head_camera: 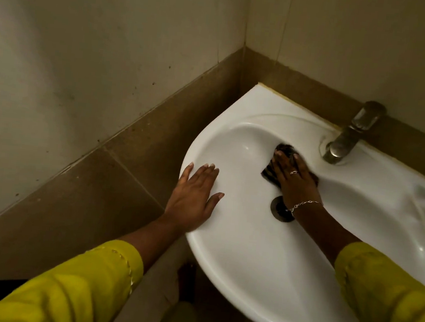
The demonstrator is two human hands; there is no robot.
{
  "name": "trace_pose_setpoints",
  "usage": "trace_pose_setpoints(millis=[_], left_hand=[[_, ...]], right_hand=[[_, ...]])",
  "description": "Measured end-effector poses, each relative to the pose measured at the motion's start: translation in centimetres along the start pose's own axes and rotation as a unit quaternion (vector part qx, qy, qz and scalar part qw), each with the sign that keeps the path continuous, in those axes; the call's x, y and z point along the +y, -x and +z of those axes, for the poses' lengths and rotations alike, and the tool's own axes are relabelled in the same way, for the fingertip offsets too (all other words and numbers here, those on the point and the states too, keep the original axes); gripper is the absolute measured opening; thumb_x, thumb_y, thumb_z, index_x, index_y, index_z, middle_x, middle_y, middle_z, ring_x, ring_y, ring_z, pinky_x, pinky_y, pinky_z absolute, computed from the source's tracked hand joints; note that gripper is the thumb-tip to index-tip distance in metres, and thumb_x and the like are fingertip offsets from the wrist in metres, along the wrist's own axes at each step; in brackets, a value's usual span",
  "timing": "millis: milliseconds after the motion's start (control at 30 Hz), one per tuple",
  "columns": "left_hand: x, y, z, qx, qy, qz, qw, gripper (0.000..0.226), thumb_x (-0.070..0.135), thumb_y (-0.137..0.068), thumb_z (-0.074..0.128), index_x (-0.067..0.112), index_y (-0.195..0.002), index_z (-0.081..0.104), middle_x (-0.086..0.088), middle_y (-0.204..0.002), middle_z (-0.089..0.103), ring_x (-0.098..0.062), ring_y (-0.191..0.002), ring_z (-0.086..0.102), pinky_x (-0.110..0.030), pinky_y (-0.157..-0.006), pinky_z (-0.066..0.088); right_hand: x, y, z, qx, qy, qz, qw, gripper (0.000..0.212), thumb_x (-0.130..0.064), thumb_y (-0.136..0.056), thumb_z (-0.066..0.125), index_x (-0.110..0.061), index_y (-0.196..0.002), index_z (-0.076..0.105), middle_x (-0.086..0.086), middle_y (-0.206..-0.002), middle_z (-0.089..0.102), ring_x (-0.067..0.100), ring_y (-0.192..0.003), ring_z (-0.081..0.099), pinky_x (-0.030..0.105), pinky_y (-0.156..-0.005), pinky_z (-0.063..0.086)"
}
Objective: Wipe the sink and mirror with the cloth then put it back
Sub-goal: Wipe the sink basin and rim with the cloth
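Observation:
A white ceramic sink (253, 263) juts out from the tiled corner. My right hand (294, 180) lies flat inside the bowl, fingers straight, pressing a dark cloth (284, 149) against the back wall of the basin, just below the tap. The cloth shows past my fingertips and at the hand's left edge; the rest is hidden under the palm. My left hand (193, 196) rests flat on the sink's left rim, fingers spread. The mirror is out of view.
A metal tap (349, 135) stands on the sink's back ledge, right of the cloth. The dark drain (279, 210) sits partly under my right wrist. Brown and beige tiled walls close in on the left and behind.

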State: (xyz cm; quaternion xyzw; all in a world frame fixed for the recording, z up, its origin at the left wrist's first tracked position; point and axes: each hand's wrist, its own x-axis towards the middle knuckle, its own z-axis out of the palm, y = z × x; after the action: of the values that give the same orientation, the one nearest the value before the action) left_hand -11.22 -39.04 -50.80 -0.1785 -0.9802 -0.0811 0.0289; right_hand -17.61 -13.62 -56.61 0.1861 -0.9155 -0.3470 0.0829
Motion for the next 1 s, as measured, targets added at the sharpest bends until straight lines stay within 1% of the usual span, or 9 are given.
trace_pose_setpoints(millis=[167, 267, 333, 400, 467, 567, 667, 833, 1000], left_hand=[[-0.1, -0.1, 0.1, 0.010, 0.006, 0.000, 1.000, 0.056, 0.041, -0.092, 0.032, 0.001, -0.129, 0.048, -0.016, -0.131, 0.056, -0.027, -0.124, 0.051, -0.041, -0.109, 0.014], [-0.1, 0.0, 0.0, 0.013, 0.010, 0.002, 1.000, 0.056, 0.041, -0.092, 0.033, 0.002, -0.129, 0.049, -0.016, -0.130, 0.056, -0.026, -0.123, 0.051, -0.042, -0.109, 0.015], [-0.1, 0.0, 0.0, 0.014, 0.010, 0.002, 1.000, 0.056, 0.040, -0.092, 0.033, 0.001, -0.128, 0.050, -0.016, -0.130, 0.057, -0.026, -0.123, 0.052, -0.042, -0.108, 0.016], [-0.2, -0.1, 0.0, 0.015, 0.007, 0.000, 1.000, 0.055, 0.040, -0.092, 0.033, 0.001, -0.128, 0.050, -0.016, -0.129, 0.057, -0.026, -0.123, 0.052, -0.041, -0.109, 0.015], [-0.3, -0.1, 0.1, 0.014, 0.006, 0.000, 1.000, 0.054, 0.039, -0.092, 0.034, 0.001, -0.127, 0.051, -0.016, -0.129, 0.058, -0.026, -0.122, 0.052, -0.041, -0.109, 0.015], [-0.3, -0.1, 0.0, 0.009, 0.007, 0.000, 1.000, 0.053, 0.037, -0.091, 0.036, 0.001, -0.126, 0.052, -0.016, -0.127, 0.058, -0.026, -0.121, 0.053, -0.040, -0.109, 0.014], [-0.3, -0.1, 0.0, 0.002, 0.007, -0.006, 1.000, 0.053, 0.037, -0.091, 0.035, 0.000, -0.126, 0.051, -0.017, -0.128, 0.058, -0.027, -0.122, 0.053, -0.039, -0.110, 0.012], [-0.4, 0.0, 0.0, 0.001, -0.008, -0.009, 1.000, 0.055, 0.039, -0.090, 0.034, -0.001, -0.124, 0.053, -0.018, -0.124, 0.060, -0.028, -0.118, 0.055, -0.040, -0.108, 0.013], [-0.1, 0.0, -0.2, 0.006, -0.029, 0.000, 1.000, 0.055, 0.037, -0.089, 0.034, -0.003, -0.119, 0.057, -0.020, -0.118, 0.064, -0.031, -0.112, 0.060, -0.041, -0.105, 0.015]], right_hand=[[-2.0, -1.2, -0.1, 0.009, -0.133, -0.035, 0.991, 0.053, -0.017, -0.083, 0.026, -0.002, -0.126, 0.054, 0.017, -0.137, 0.049, 0.034, -0.128, 0.045, 0.045, -0.115, -0.011], [-4.3, -1.4, -1.1, -0.064, -0.255, -0.017, 0.965, 0.062, -0.025, -0.072, 0.065, 0.000, -0.126, 0.050, 0.024, -0.133, 0.051, 0.041, -0.122, 0.048, 0.051, -0.110, 0.012], [-5.7, -1.6, -2.0, -0.103, -0.356, -0.004, 0.929, 0.071, -0.036, -0.074, 0.062, 0.001, -0.133, 0.043, 0.027, -0.138, 0.043, 0.044, -0.125, 0.043, 0.057, -0.103, 0.029], [-6.4, -1.7, -3.4, -0.114, -0.428, 0.007, 0.896, 0.077, -0.045, -0.080, 0.009, -0.004, -0.144, 0.021, 0.025, -0.152, 0.015, 0.042, -0.139, 0.017, 0.057, -0.108, 0.021], [-7.0, -1.2, -4.5, -0.141, -0.475, -0.020, 0.868, 0.090, -0.050, -0.067, -0.013, -0.011, -0.147, 0.002, 0.017, -0.155, -0.008, 0.032, -0.143, -0.007, 0.051, -0.113, 0.007], [-8.1, 0.3, -5.8, -0.152, -0.535, -0.043, 0.830, 0.093, -0.061, -0.064, -0.011, -0.018, -0.147, -0.003, 0.009, -0.155, -0.016, 0.022, -0.142, -0.017, 0.045, -0.114, 0.001], [-8.6, 2.3, -6.4, -0.151, -0.541, -0.078, 0.824, 0.111, -0.081, -0.057, -0.023, -0.020, -0.147, -0.003, 0.007, -0.155, -0.016, 0.018, -0.139, -0.025, 0.045, -0.114, 0.002], [-7.3, 6.5, -7.1, -0.184, -0.528, -0.132, 0.819, 0.124, -0.079, -0.044, -0.036, -0.017, -0.147, -0.006, 0.003, -0.155, -0.016, 0.012, -0.129, -0.030, 0.039, -0.114, -0.002], [-4.3, 10.3, -5.3, -0.239, -0.461, -0.190, 0.833, 0.121, -0.074, -0.048, -0.036, -0.013, -0.147, -0.003, 0.011, -0.156, -0.012, 0.020, -0.133, -0.027, 0.039, -0.115, -0.006]])
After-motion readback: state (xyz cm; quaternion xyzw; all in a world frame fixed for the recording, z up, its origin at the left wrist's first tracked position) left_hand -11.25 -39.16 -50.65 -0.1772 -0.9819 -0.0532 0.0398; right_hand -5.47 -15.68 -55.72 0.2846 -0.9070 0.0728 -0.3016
